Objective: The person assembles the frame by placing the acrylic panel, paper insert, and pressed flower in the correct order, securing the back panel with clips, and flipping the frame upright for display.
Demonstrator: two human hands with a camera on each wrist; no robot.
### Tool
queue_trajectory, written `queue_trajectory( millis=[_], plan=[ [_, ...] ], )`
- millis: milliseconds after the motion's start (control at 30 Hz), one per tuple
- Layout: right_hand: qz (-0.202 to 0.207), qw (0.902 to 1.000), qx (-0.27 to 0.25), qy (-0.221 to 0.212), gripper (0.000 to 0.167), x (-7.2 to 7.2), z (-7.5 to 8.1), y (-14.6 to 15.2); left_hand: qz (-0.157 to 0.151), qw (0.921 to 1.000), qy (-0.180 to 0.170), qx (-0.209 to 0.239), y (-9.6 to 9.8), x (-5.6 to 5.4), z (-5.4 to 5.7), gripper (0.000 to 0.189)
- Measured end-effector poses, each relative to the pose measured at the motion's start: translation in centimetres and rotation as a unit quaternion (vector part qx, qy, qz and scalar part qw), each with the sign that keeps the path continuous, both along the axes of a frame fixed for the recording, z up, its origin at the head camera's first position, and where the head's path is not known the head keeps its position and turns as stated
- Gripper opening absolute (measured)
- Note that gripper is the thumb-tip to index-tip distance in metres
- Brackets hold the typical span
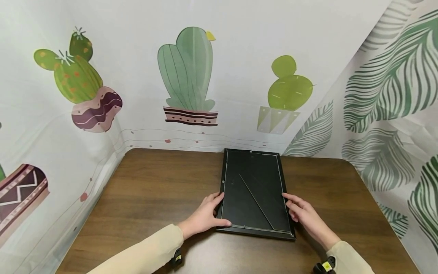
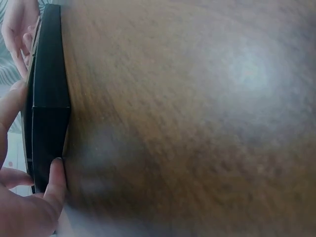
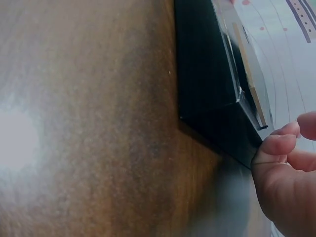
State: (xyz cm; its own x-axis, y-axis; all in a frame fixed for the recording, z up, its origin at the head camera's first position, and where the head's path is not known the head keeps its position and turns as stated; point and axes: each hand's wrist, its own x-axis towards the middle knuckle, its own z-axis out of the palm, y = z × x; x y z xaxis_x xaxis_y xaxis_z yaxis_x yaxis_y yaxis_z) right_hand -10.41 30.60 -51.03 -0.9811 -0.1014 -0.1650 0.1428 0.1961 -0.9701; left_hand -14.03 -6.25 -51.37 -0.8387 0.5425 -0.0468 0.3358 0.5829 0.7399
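Observation:
A black picture frame (image 1: 256, 190) lies back side up on the wooden table, its long sides running away from me. A thin pale diagonal line crosses its dark back. At the near left corner my left hand (image 1: 204, 216) holds it, thumb over the front edge and fingers along the left side. The left wrist view shows one fingertip (image 2: 57, 170) against the frame's side wall (image 2: 49, 74). My right hand (image 1: 309, 217) grips the right edge, index finger at the rim and other fingers curled beside it. Those fingers (image 3: 279, 143) meet the frame's edge in the right wrist view.
The brown table (image 1: 164, 175) extends on both sides of the frame. Behind it hangs a white cloth (image 1: 239, 76) printed with cacti, and a leaf-patterned cloth (image 1: 386, 144) hangs at the right. The frame's far end reaches the table's back edge.

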Motion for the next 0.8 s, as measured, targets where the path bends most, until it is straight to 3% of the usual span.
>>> queue_trajectory(
  millis=[267, 533, 800],
  plan=[
    [0.006, 0.9999, 0.010, -0.002, 0.047, -0.07, 0.18, 0.11, -0.002, 0.9999, 0.003, 0.011, -0.15, -0.06, -0.25, 0.103],
    [0.011, 0.9996, 0.024, 0.003, 0.047, -0.05, 0.24, 0.05, -0.025, 0.9984, -0.031, 0.041, -0.60, -0.23, -0.05, 0.106],
    [0.015, 0.9995, 0.029, 0.000, 0.047, -0.13, 0.15, 0.05, -0.044, 0.9989, 0.004, 0.018, -0.62, 0.20, 0.27, 0.083]
  ],
)
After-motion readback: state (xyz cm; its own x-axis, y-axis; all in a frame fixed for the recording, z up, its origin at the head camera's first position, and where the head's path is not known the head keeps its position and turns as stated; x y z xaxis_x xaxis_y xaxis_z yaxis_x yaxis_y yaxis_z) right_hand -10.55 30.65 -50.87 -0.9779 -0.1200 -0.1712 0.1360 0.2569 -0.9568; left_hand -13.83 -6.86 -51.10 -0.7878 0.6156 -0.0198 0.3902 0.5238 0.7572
